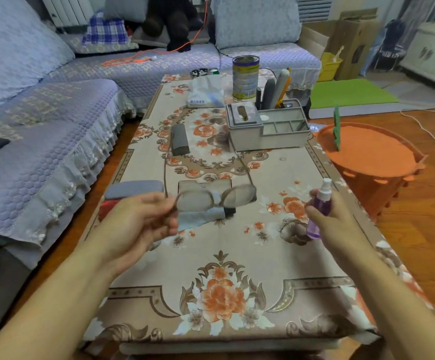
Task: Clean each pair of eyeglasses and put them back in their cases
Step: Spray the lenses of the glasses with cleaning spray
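Sofa (42,105): lilac quilted covers, runs along the left side and behind the table.
Table (237,250): low, under a floral cloth in beige and orange, fills the middle of the view.
Orange basket (367,154): stands on the wooden floor just beside the table's right edge.
Desk organiser (265,131): grey, on the far half of the table, with remote controls standing upright in its rear slot.
Tin can (245,76): upright behind the organiser, near the far edge.
Tissue pack (206,92): lies left of the tin.
Dark case (180,139): shut, lies left of the organiser.
Grey-blue case (133,189): at the left edge of the table, partly hidden behind the left hand.
Cleaning cloth (198,216): pale blue, lies flat on the table under the held glasses.
Left hand (141,222): raised over the table; thumb and fingers pinch the glasses at their left end.
Right hand (333,224): fingers curl round the spray bottle, holding it upright.
Eyeglasses (215,200): held above the cloth, lenses toward the wearer, temples unfolded and pointing away.
Spray bottle (321,209): small, purple with a white nozzle, right of the glasses and apart from them.
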Demonstrator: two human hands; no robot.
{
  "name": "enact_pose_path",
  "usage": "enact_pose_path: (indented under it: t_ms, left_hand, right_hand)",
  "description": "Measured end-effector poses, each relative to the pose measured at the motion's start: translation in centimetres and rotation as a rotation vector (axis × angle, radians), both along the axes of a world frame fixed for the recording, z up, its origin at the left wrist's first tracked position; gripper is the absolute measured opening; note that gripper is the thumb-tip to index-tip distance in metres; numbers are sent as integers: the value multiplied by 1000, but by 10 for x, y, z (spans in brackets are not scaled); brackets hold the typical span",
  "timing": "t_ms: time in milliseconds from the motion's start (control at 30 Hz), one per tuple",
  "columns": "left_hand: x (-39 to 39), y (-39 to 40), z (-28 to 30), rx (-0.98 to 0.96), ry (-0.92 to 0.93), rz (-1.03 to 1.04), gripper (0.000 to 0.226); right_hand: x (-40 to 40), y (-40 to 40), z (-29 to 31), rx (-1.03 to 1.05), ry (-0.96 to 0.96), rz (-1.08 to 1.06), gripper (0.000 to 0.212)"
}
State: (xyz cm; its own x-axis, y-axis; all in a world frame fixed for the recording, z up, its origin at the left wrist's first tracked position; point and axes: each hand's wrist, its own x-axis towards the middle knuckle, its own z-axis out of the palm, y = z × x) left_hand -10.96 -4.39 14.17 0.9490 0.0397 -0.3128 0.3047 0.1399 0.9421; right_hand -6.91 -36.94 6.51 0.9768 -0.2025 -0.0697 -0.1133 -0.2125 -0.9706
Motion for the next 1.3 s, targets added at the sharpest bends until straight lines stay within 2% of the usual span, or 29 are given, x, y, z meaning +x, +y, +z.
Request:
enact_pose_path:
  t_ms: [67, 233, 367, 533, 600, 633, 700, 733, 833, 933, 1000, 1133, 1200, 1300]
  left_hand:
    - [-9, 12, -20, 152, -52, 8, 11]
    - [-30, 28, -65, 416, -165, 89, 18]
    - [-38, 32, -80, 417, -179, 173, 19]
    - [-35, 41, -86, 404, -201, 211, 21]
    - [-33, 42, -86, 411, -211, 204, 20]
    - [-32, 42, -86, 409, -213, 204, 18]
    - [-30, 44, -86, 425, -212, 207, 17]
    - [-29, 46, -86, 446, -215, 202, 16]
    - [-27, 49, -82, 497, -238, 184, 16]
    - [-19, 54, -72, 524, -326, 182, 22]
    - [-12, 61, -65, 620, -410, 167, 25]
    - [-7, 75, -59, 671, -518, 91, 26]
    - [-10, 81, -61, 678, -549, 37, 17]
    - [-17, 85, -66, 591, -501, -21, 15]
  right_hand:
    - [22, -6, -15, -13, -14, -46, 33]
    - [79, -9, -15, -177, -64, -149, 37]
    - [104, -12, -21, -273, -52, -217, 25]
    - [108, -15, -34, -394, -55, -197, 31]
    - [109, -16, -36, -374, -53, -194, 41]
    - [108, -17, -35, -333, -48, -193, 52]
    - [105, -19, -33, -193, -82, -272, 77]
    - [102, -17, -30, -168, -118, -330, 78]
    - [76, 3, -22, -250, -228, -484, 44]
    - [50, 29, -24, -291, -278, -326, 15]
    - [42, 41, -24, -317, -261, -167, 6]
    - [39, 64, -16, -382, -173, 147, 14]
    - [42, 77, -8, -403, -113, 302, 19]
    - [56, 97, 5, -530, -56, 477, 16]
